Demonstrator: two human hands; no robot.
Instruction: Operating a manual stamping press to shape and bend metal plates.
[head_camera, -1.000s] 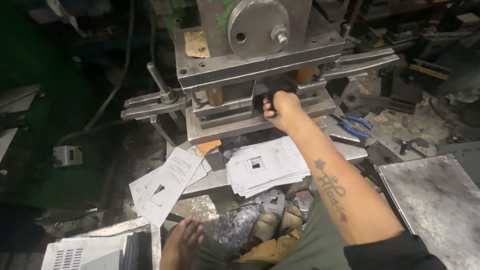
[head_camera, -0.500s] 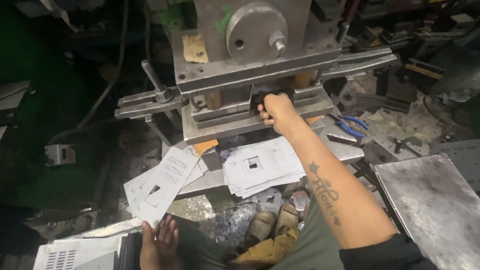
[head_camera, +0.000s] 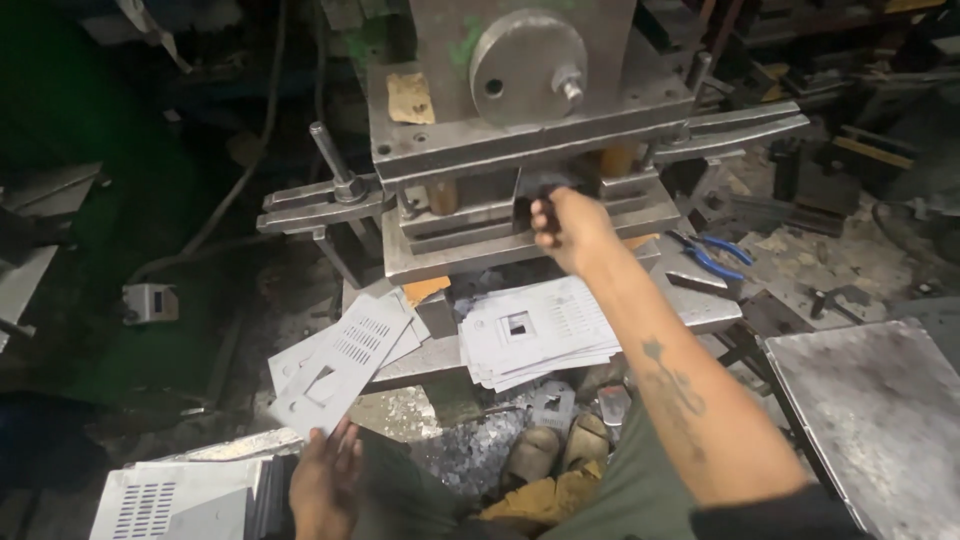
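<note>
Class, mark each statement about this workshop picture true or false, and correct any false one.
1. The right hand reaches into the metal press. True.
2. The left hand holds a hammer. False: its fingers touch a perforated metal sheet.
3. A stack of punched sheets lies below the press, beside the right forearm. True.
4. The blue-handled pliers are in the right hand. False: they lie on the bench, right of the press.
5. The sheets in the stack are solid, without holes. False: the top one has a square cut-out and slots.
</note>
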